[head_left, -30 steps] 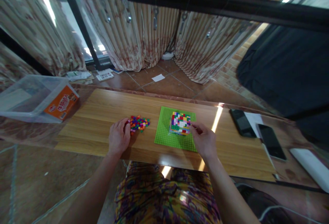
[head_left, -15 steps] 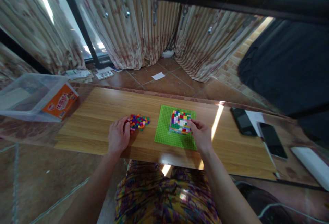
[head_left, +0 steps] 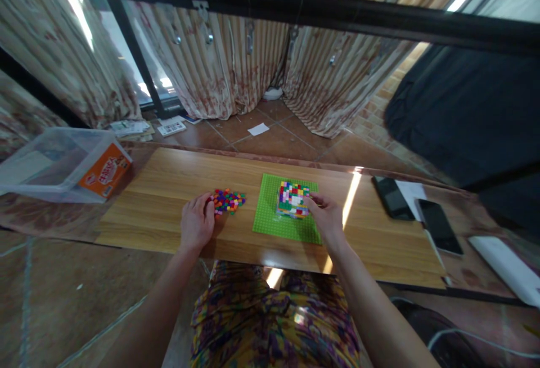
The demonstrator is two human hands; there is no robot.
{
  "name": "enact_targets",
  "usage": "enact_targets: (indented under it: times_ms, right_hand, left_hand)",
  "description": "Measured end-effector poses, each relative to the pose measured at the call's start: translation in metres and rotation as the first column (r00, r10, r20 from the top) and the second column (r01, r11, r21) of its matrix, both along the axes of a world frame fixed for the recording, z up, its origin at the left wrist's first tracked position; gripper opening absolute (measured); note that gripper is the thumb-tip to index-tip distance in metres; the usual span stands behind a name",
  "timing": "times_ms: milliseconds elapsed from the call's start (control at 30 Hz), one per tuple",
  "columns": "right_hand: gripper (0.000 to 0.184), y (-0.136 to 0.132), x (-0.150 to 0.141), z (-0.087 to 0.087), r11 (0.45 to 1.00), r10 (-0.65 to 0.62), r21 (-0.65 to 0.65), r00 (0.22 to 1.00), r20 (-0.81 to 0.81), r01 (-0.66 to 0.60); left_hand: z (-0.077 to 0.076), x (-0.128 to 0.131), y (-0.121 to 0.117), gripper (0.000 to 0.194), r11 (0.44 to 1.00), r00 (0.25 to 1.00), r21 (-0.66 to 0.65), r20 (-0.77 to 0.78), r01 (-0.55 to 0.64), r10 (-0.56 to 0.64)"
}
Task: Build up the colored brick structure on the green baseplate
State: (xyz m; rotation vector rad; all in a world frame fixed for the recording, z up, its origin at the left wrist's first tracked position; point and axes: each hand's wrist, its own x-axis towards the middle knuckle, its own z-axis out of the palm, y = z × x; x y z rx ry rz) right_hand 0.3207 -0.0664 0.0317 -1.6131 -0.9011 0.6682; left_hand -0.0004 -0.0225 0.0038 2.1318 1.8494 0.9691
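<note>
A square block of small multicoloured toy bricks (head_left: 292, 199) stands on a green studded baseplate (head_left: 265, 216). At the block's right side is my right hand (head_left: 325, 217), thumb and forefinger pinched together against its upper edge. Whatever lies between those fingertips is too small to make out. To the left, a loose pile of small coloured bricks (head_left: 228, 201) is spread on the wooden board. My left hand (head_left: 197, 221) rests at the pile's left edge with curled fingers and thumb close together. Its fingertips touch the outermost bricks, and what they hold is hidden.
A clear plastic bin (head_left: 54, 191) with an orange label stands at the far left. Two dark phones, one at the back (head_left: 392, 198) and one nearer (head_left: 439, 227), lie right beside white paper (head_left: 411, 196). A long white object (head_left: 504, 266) lies at the far right.
The camera view has tilted slightly, shifting the whole scene. Both hands keep about the same places, the right at the block and the left at the pile.
</note>
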Motion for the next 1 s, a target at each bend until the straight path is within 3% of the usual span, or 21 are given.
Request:
enact_targets:
  times_ms: [133, 267, 367, 467, 567, 667, 867, 1000]
  right_hand:
    - [0.045, -0.009, 0.004, 0.009, 0.986, -0.141, 0.056, 0.964, -0.227, 0.158]
    - [0.037, -0.025, 0.000, 0.019, 0.972, -0.164, 0.130, 0.964, -0.208, 0.193]
    - [0.033, -0.038, -0.019, 0.024, 0.986, -0.087, 0.139, 0.993, -0.076, 0.097]
    - [0.027, -0.047, -0.048, 0.025, 0.990, 0.085, 0.106, 0.994, 0.064, -0.092]
    - [0.022, -0.047, -0.077, 0.022, 0.943, 0.303, 0.077, 0.930, 0.206, -0.325]
    - [0.021, -0.036, -0.099, 0.016, 0.878, 0.437, 0.047, 0.838, 0.326, -0.476]
    - [0.027, 0.002, -0.120, 0.002, 0.848, 0.476, -0.079, 0.685, 0.552, -0.525]
    - [0.028, 0.024, -0.127, -0.006, 0.831, 0.507, -0.160, 0.608, 0.611, -0.532]
  left_hand:
    - [0.001, 0.001, -0.001, 0.045, 1.000, 1.000, -0.008, -0.003, -0.001, 0.001]
    - [0.001, 0.001, -0.001, 0.044, 1.000, 1.000, -0.007, -0.007, -0.004, 0.003]
    - [-0.001, 0.001, -0.001, 0.044, 1.000, 1.000, -0.003, -0.001, -0.007, 0.007]
    - [-0.002, 0.001, -0.002, 0.041, 1.000, 1.000, -0.001, 0.010, -0.006, 0.006]
    - [-0.001, 0.001, -0.003, 0.038, 1.000, 1.000, -0.012, 0.014, -0.006, 0.006]
    - [0.001, 0.002, -0.005, 0.038, 1.000, 1.000, -0.017, 0.020, -0.014, 0.014]
    - [0.001, 0.003, -0.007, 0.036, 1.000, 0.999, -0.021, 0.047, -0.012, 0.013]
    - [0.003, 0.004, -0.007, 0.035, 0.999, 0.998, -0.026, 0.059, -0.019, 0.020]
